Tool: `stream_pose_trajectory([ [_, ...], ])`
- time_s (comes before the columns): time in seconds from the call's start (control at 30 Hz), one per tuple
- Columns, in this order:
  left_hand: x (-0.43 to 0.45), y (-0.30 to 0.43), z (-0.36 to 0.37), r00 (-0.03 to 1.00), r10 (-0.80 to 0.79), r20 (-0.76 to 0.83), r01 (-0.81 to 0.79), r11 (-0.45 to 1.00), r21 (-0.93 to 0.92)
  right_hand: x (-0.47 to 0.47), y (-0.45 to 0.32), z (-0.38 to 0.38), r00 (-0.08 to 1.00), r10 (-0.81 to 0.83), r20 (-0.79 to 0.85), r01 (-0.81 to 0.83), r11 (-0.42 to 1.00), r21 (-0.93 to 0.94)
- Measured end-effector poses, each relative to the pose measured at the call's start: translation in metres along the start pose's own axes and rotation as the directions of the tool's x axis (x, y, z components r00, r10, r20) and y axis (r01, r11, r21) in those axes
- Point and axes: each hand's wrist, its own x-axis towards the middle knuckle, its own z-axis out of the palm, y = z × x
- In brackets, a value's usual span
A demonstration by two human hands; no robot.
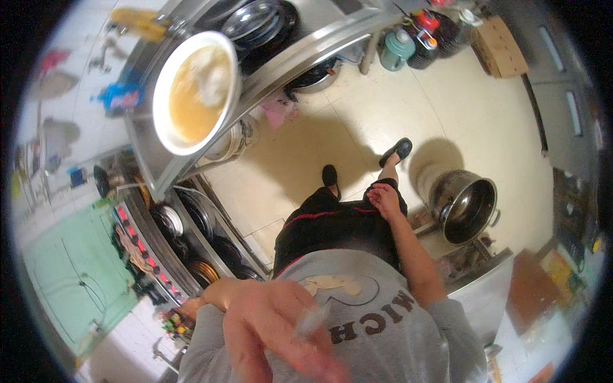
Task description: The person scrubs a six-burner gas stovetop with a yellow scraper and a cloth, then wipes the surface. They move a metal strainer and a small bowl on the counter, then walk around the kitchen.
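Note:
My left hand (282,321) is raised close to the camera over the front of a grey sweatshirt, large and blurred, with its fingers towards the lower edge. A pale translucent smear lies by its fingers; whether it holds anything cannot be told. My right hand (383,198) hangs low beside the black shorts (330,227), fingers loosely curled and apart, with nothing seen in it. At the upper left, a white bowl (234,98) with yellowish liquid and a whitish lump appears over the corner of a stainless steel counter (287,62).
A large steel pot (443,196) stands to the right. Dark round pans (261,21) lie on the counter, and a white bucket (225,146) is below its edge. A stove with red knobs (143,249) runs along the left. A green jug (397,48) and a cardboard box (500,48) are ahead.

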Motion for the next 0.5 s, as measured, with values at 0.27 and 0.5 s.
stream_pose_trajectory([
  [0.27,-0.064,0.103,0.071,0.896,0.377,-0.236,-0.361,0.926,0.109,-0.02,-0.004,0.076,0.995,-0.009,0.099,0.061,0.841,-0.538],
  [0.5,-0.09,0.123,0.085,0.777,0.593,-0.21,-0.574,0.805,0.15,-0.027,-0.022,0.107,0.987,0.082,0.138,0.067,0.568,-0.82],
])
